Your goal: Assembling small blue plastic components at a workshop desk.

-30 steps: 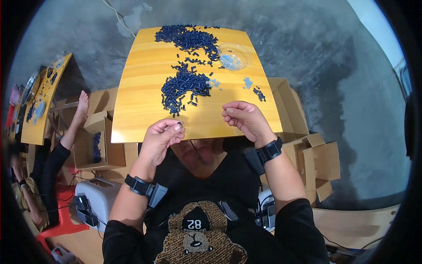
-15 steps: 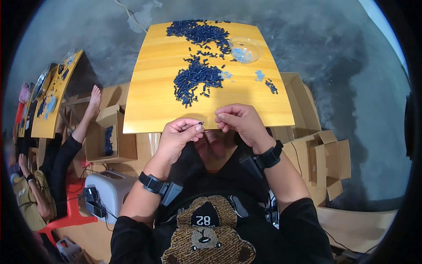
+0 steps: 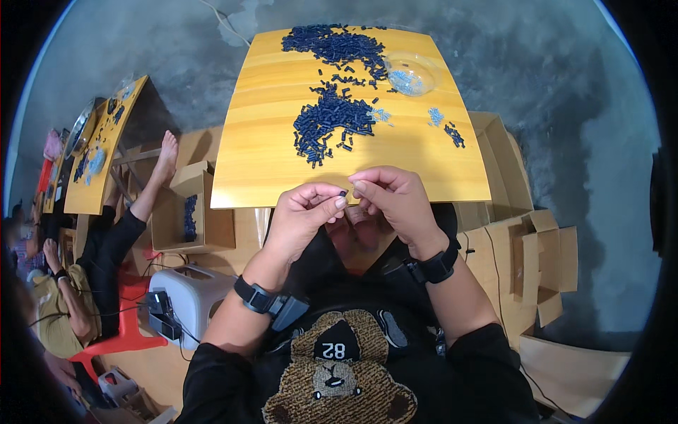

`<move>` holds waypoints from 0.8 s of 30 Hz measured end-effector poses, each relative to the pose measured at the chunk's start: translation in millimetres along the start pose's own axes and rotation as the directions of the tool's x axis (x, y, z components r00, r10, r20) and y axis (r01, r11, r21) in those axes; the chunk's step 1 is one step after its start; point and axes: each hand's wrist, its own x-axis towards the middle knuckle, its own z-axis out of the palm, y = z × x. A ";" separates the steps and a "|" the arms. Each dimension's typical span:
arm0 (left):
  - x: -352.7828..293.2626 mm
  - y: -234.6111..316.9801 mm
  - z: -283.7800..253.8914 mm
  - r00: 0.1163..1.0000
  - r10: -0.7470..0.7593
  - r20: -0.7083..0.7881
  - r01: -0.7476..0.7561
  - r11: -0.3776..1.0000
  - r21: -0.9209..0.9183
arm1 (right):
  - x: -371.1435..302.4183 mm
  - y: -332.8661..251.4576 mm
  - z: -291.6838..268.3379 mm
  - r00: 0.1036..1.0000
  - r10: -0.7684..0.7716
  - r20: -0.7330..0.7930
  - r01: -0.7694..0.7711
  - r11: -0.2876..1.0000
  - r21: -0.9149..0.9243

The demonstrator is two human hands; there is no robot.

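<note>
Over the near edge of the yellow wooden table [image 3: 261, 159], my left hand [image 3: 305, 218] pinches a small dark cylindrical piece [image 3: 343, 193] between thumb and forefinger. Close beside it, the thumb and forefinger of my right hand [image 3: 397, 203] are pressed together; whatever they hold is too small to make out. A heap of dark blue cylindrical pieces [image 3: 328, 121] lies mid-table, with some small light blue pieces [image 3: 380, 115] at its right side. Further right sit a little light blue group [image 3: 435, 116] and a little dark group [image 3: 454, 134].
A larger dark heap [image 3: 339, 48] spreads along the far edge, next to a clear round dish [image 3: 428, 75] with light blue pieces. Cardboard boxes [image 3: 220, 222] flank the table. At left, another person [image 3: 63, 311] sits on a red stool by a second table [image 3: 95, 187]; a grey stool [image 3: 185, 293] stands nearer.
My hands have come closer together, the right fingertips now nearly at the dark piece in my left. The whole view has shifted slightly, so the table appears further right.
</note>
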 end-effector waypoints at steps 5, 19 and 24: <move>-1.5 0.6 5.6 0.997 -0.063 0.040 0.061 0.997 0.042 | -5.3 -2.7 -7.7 1.000 -0.016 -0.002 0.016 1.000 -0.026; 8.5 4.9 12.9 0.986 -0.158 0.047 0.163 0.898 -0.409 | -3.4 -1.5 8.8 0.904 -0.427 -0.006 0.384 0.818 -0.427; 10.5 3.3 11.9 0.986 -0.167 -0.021 0.138 0.873 -0.467 | 4.4 3.3 20.7 0.825 -0.564 0.033 0.478 0.665 -0.574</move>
